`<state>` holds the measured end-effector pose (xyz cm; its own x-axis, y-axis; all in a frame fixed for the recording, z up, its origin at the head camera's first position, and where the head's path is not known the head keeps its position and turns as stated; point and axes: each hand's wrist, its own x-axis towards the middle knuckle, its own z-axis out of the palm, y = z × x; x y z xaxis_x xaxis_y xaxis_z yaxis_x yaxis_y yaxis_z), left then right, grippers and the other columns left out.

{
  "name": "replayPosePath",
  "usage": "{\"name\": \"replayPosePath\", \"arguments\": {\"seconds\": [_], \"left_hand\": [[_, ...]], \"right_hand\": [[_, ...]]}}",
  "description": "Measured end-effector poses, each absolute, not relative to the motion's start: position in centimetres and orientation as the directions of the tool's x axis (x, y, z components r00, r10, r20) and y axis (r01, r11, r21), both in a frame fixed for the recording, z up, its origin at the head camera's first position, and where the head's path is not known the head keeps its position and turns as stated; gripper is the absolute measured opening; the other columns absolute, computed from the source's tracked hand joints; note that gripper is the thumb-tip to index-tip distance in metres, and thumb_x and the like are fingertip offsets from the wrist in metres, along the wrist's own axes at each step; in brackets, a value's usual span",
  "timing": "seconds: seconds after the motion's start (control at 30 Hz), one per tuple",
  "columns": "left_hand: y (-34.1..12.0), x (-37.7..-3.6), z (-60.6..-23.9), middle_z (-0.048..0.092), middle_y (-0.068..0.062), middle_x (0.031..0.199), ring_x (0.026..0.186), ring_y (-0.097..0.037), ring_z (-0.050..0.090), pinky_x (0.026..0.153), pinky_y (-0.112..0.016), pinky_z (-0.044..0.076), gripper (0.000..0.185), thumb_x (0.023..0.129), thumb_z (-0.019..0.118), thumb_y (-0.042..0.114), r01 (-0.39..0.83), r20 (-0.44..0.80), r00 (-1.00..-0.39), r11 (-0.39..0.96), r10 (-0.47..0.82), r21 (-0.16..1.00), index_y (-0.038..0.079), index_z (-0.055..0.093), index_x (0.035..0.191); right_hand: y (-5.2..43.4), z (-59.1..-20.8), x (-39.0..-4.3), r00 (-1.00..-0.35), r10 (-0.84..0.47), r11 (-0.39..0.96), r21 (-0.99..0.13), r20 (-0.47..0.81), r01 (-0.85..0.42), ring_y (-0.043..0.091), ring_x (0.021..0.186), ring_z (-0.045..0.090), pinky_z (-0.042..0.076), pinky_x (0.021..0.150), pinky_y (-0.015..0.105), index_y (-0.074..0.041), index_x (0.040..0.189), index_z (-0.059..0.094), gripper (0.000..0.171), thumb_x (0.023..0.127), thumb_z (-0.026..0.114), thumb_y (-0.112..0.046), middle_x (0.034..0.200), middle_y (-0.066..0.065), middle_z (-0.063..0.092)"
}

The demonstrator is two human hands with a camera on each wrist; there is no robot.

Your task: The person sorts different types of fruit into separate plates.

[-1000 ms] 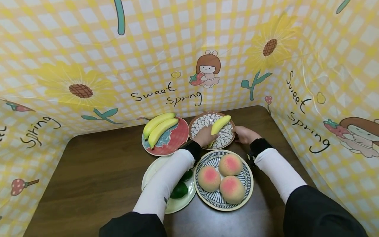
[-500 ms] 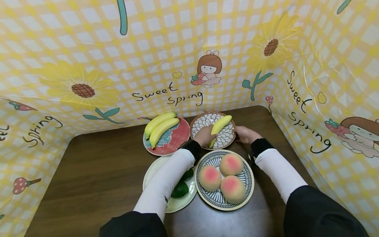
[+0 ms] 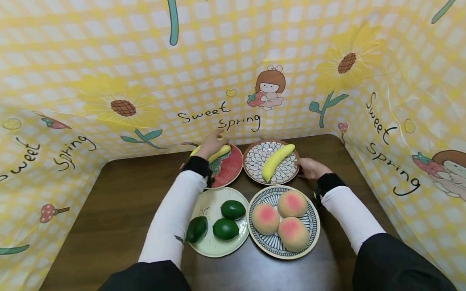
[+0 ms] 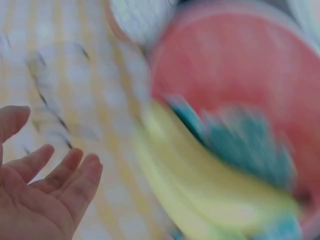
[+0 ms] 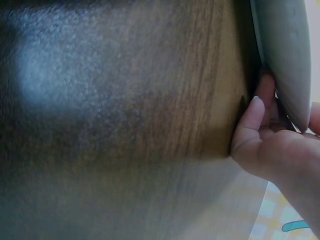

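My left hand (image 3: 210, 142) hovers over two yellow bananas (image 3: 220, 152) on a red plate (image 3: 231, 169) at the back of the table. In the blurred left wrist view that hand (image 4: 55, 167) shows relaxed, spread fingers holding nothing, just beside the bananas (image 4: 200, 190) and the red plate (image 4: 240, 70). A single banana (image 3: 277, 161) lies alone on a white petal-patterned plate (image 3: 255, 162). My right hand (image 3: 307, 167) grips that plate's right rim. In the right wrist view, the hand's fingers (image 5: 262, 125) curl under the plate's edge (image 5: 285, 55).
Nearer me stand a striped plate (image 3: 311, 221) with three peaches (image 3: 267, 218) and a pale plate (image 3: 214, 249) with three green fruits (image 3: 225, 228). The brown table (image 3: 116, 210) is walled by yellow checked sheets (image 3: 145, 72) at the back and on both sides.
My left hand has let go of the banana on the patterned plate and moved left to the bananas on the red plate. Its arm no longer covers the green fruits. The right hand stays put.
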<state>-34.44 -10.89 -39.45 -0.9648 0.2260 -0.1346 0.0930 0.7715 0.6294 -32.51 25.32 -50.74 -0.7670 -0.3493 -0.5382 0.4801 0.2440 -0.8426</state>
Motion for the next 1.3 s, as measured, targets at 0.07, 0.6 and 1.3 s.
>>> {"name": "replayPosePath", "arguments": {"seconds": [0.07, 0.6, 1.3], "left_hand": [[-13.4, -34.6, -40.2, 0.042, -0.029, 0.157, 0.145, -0.044, 0.044, 0.120, -0.053, 0.039, 0.061, 0.106, 0.050, 0.025, 0.052, -0.158, -0.972, 0.809, 0.176, 0.586, -0.001, 0.031, 0.159], [-16.0, -34.9, -46.4, 0.065, -0.028, 0.129, 0.120, -0.043, 0.063, 0.106, -0.053, 0.049, 0.045, 0.092, 0.067, 0.012, 0.072, -0.174, -0.976, 0.947, 0.132, 0.313, -0.007, 0.057, 0.131], [-12.1, -34.8, -45.0, 0.061, -0.026, 0.140, 0.123, -0.038, 0.060, 0.108, -0.047, 0.047, 0.055, 0.098, 0.062, 0.019, 0.132, -0.194, -0.952, 0.888, 0.238, 0.440, -0.005, 0.049, 0.146]], "right_hand": [[25.2, -49.0, -31.5, -0.759, -0.346, 0.237, -0.834, -0.551, 0.498, 0.006, 0.084, 0.054, 0.041, 0.090, 0.027, 0.003, 0.122, 0.047, 0.031, 0.111, 0.024, -0.015, 0.088, -0.005, 0.057], [24.7, -50.3, -32.0, -0.788, -0.292, 0.231, -0.840, -0.542, 0.492, 0.003, 0.080, 0.051, 0.040, 0.085, 0.022, -0.008, 0.110, 0.048, 0.022, 0.108, 0.027, -0.016, 0.082, -0.010, 0.053], [25.5, -51.5, -32.5, -0.791, -0.299, 0.227, -0.845, -0.534, 0.485, 0.006, 0.087, 0.053, 0.040, 0.091, 0.026, -0.006, 0.114, 0.051, 0.023, 0.108, 0.035, -0.020, 0.087, -0.008, 0.056]]}}
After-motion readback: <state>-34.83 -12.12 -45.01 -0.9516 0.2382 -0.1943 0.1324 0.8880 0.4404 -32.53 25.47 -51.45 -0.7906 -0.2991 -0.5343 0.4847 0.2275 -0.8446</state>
